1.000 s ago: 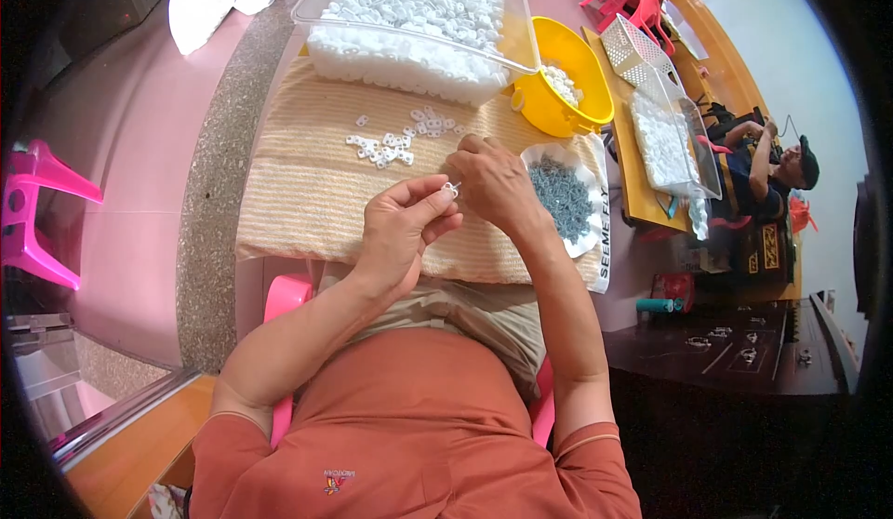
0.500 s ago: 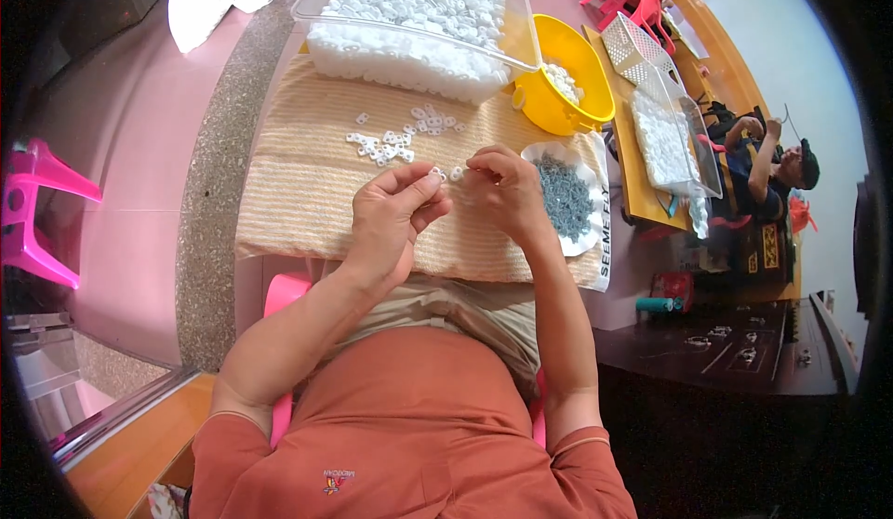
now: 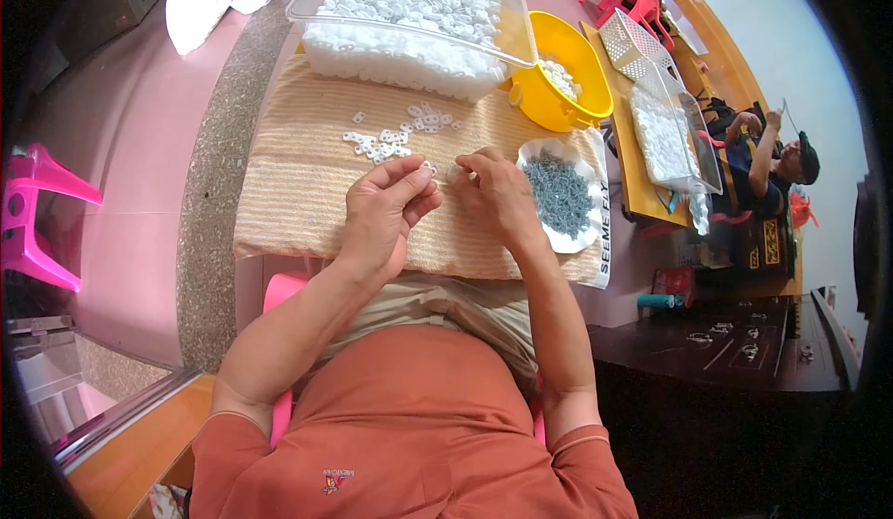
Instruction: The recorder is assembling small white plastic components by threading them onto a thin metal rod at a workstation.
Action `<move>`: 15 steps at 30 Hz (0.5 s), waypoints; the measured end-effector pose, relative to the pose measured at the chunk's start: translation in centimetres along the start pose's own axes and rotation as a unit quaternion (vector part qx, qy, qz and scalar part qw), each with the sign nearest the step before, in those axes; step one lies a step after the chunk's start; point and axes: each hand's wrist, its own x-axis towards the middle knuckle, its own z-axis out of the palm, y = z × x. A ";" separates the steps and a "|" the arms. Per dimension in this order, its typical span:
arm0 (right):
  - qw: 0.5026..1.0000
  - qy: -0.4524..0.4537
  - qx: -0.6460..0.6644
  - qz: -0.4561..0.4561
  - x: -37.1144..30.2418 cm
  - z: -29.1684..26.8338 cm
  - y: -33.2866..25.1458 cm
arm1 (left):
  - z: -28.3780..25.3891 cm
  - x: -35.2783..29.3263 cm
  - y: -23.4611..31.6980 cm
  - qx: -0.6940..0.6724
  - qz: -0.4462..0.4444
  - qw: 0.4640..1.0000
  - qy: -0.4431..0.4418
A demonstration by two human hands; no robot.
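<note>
My left hand is closed, thumb and forefinger pinching a small white plastic piece. Across a short gap, my right hand has its fingers bent together around another small white piece, mostly hidden and slightly blurred. Both hands hover over a striped tan cloth. Flat white plastic pieces with holes lie loosely beyond my left hand, in a nearer cluster and a farther one. Right of my right hand, a white scalloped plate carries a heap of small dark grey parts.
A clear box full of white pieces stands at the cloth's far edge. Beside it is a yellow bucket with some whitish pieces inside. Farther right, a person sits by a table with another clear box. A pink stool stands left.
Both hands have shifted slightly left, still pinching. My right fingers have closed in over their white piece, covering more of it.
</note>
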 end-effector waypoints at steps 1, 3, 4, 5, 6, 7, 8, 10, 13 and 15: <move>1.000 0.012 -0.017 -0.017 0.0 0.2 -0.1 | 0.0 0.0 0.0 0.000 0.000 1.000 0.000; 0.999 0.022 -0.035 -0.035 0.0 0.2 -0.4 | -0.1 0.1 -0.1 -0.003 0.000 1.000 -0.005; 0.999 0.007 -0.037 -0.035 0.0 -0.1 -0.8 | -0.1 0.1 0.0 -0.003 0.001 1.000 -0.004; 0.999 -0.008 -0.039 -0.034 0.0 -0.2 -1.0 | -0.2 0.1 0.0 -0.002 0.001 1.000 -0.005; 0.999 -0.008 -0.039 -0.034 0.0 -0.3 -0.9 | -0.1 0.1 0.0 -0.001 0.000 1.000 -0.007; 0.998 -0.022 -0.034 -0.049 0.1 -0.4 -0.7 | -0.1 0.1 0.0 -0.001 0.000 1.000 -0.007; 0.997 -0.035 -0.029 -0.064 0.2 -0.6 -0.6 | -0.1 0.1 0.0 0.000 -0.002 1.000 -0.004; 0.996 -0.045 -0.038 -0.063 0.4 -0.6 -0.8 | -0.1 0.1 -0.1 0.002 -0.003 1.000 -0.003; 0.994 -0.053 -0.048 -0.076 1.0 -0.6 -0.7 | -0.2 0.2 -0.2 0.002 -0.002 1.000 -0.003; 0.993 -0.052 -0.050 -0.090 1.3 -0.5 -0.4 | -0.2 0.1 -0.2 0.003 -0.005 1.000 -0.001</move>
